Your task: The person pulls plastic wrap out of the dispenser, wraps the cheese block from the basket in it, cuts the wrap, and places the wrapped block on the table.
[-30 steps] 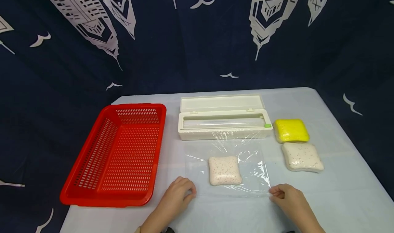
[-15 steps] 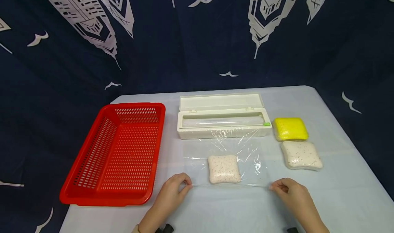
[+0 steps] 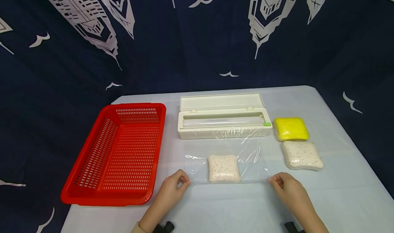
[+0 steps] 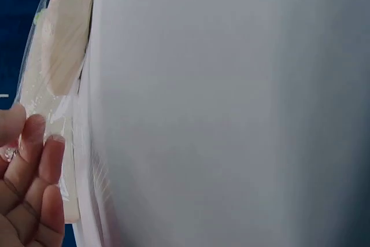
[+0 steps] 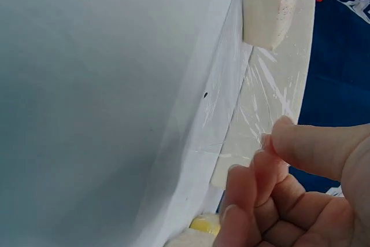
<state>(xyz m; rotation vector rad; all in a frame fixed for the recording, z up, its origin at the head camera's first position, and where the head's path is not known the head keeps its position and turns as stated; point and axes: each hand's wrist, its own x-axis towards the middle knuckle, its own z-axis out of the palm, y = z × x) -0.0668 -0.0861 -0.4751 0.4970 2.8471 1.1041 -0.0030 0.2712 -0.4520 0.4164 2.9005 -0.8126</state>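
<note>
A sheet of clear plastic wrap (image 3: pixel 197 173) runs forward from a white wrap dispenser (image 3: pixel 224 134), whose lid is up. My left hand (image 3: pixel 173 187) pinches the near left corner between thumb and fingertips. At the near right corner my right hand (image 3: pixel 287 190) does the same, and the near edge stretches fairly straight between them. A cream, speckled, pillow-shaped block (image 3: pixel 224 168) lies in the middle of the sheet, close to that edge. Both wrist views show the film drawn up to the fingertips, with the block (image 5: pixel 266 13) beyond.
A red slotted plastic basket (image 3: pixel 129 158) stands at the left of the white-covered table (image 3: pixel 234 212). On the right lie a shiny yellow block (image 3: pixel 290 128) and another speckled cream block (image 3: pixel 302 156). A dark blue printed cloth (image 3: pixel 184 55) hangs behind.
My left hand now pinches the wrap's left corner. Both hands have moved slightly away from me, bringing the wrap's near edge up and back toward the block, which stays in place.
</note>
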